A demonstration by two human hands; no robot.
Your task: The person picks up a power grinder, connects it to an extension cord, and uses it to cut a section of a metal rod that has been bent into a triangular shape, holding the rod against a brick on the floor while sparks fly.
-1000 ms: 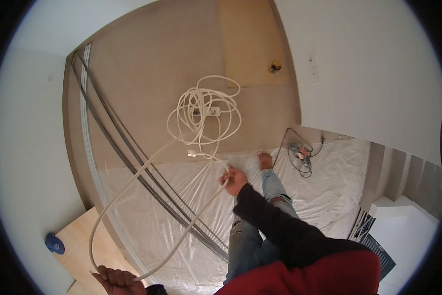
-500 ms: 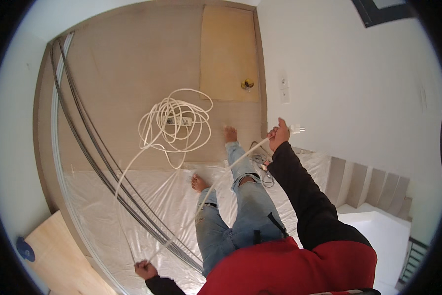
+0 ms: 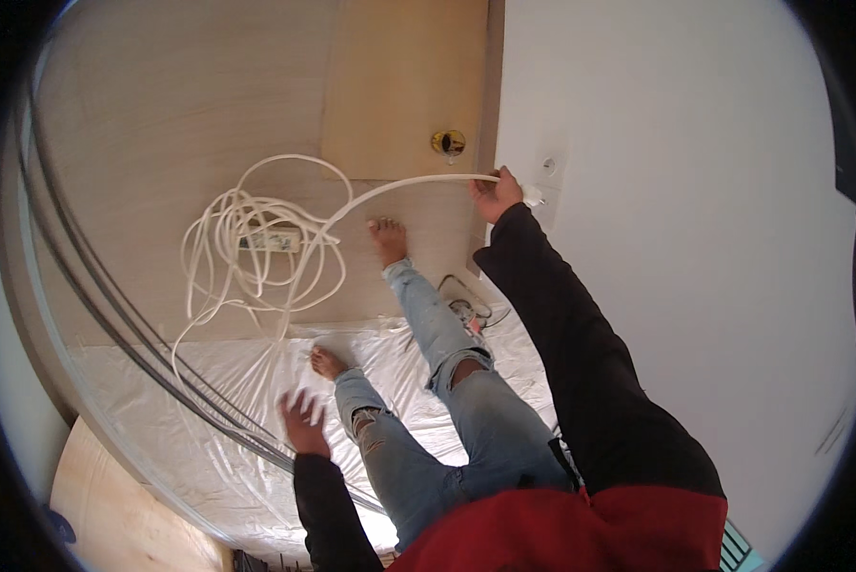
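Note:
My right hand (image 3: 497, 195) is closed around the white cable (image 3: 418, 180) of an extension cord, close behind its white plug (image 3: 534, 196). The plug is up against the lower socket of a double wall outlet (image 3: 549, 166); whether its pins are inside cannot be told. From that hand the cable runs left to a loose coil (image 3: 220, 224) on the brown floor, with a power strip (image 3: 269, 240) lying inside the loops. My left hand (image 3: 304, 425) hovers over the plastic sheet, fingers spread, holding nothing.
Clear plastic sheeting (image 3: 128, 377) covers the near floor. Long dark cables (image 3: 90, 276) run along the left side. A wooden panel (image 3: 113, 491) stands at the lower left. Beside my right leg lie grey cords (image 3: 464, 310). A door (image 3: 404, 86) with a knob (image 3: 448, 143) is at the far side.
My right hand has brought the plug from mid-air to the wall outlet. My left hand has let go of the cable, risen toward the coil and spread its fingers. The view has shifted right.

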